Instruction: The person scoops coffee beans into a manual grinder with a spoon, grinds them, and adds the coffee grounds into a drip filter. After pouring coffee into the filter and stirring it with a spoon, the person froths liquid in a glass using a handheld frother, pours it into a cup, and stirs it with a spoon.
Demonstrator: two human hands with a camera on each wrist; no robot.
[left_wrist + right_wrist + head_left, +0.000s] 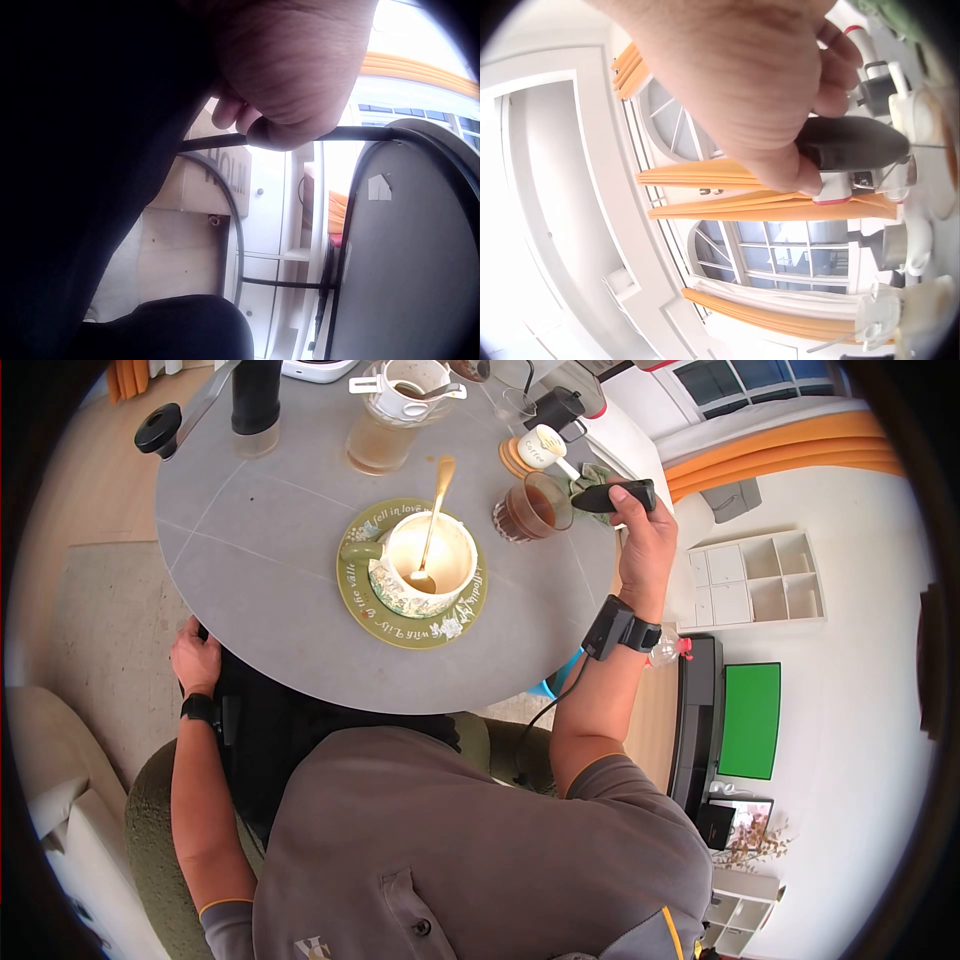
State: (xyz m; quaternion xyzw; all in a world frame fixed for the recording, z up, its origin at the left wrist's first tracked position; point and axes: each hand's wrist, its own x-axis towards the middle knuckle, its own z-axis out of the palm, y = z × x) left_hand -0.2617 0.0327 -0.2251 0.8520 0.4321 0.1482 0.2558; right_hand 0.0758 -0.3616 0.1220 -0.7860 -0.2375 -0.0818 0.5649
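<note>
My right hand (648,545) (735,82) pinches a smooth black oblong handle (595,498) (859,142), held above the table's right side. A thin shaft appears to extend from its tip in the right wrist view. Beside it stands a glass of brown liquid (528,510). At the table's near left edge, my left hand (197,660) (292,67) has its fingers curled round a thin black bar (214,142). A patterned cup (405,592) with a gold spoon (436,510) in it stands on a green saucer (360,605) between the hands.
On the grey table (270,575) stand a glass with a white filter (378,448), a black grinder (255,400) at the far left, and a white coffee mug (540,448) on wooden coasters. A green cloth (598,475) lies beyond the right hand.
</note>
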